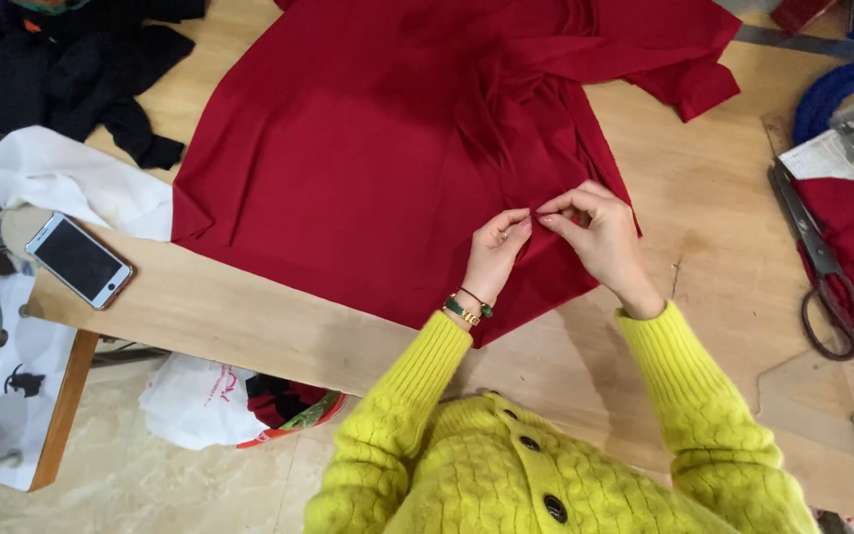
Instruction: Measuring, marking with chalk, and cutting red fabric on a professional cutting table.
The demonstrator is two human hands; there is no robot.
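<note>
Pinching a fold of red cloth (368, 148) with both grips, left hand (495, 252) and right hand (600, 237) fingertip to fingertip. Lying spread on the bench (704, 198), stretching away leftward.

— The red cloth (368, 148) filling the upper middle of the frame: what finish?

— Matt, smooth woven fabric, softly creased. The table (724, 198) under it is bare wood, pale, dull and a bit scuffed.

— And the sleeves at the bottom?

— A chunky yellow cable-knit sweater (506, 465), fuzzy wool, with glossy dark buttons. At the left edge a phone (79, 259) has a shiny glass face. At the right, scissors (822, 272) of dark, dull metal lie below printed paper (847, 143).
</note>
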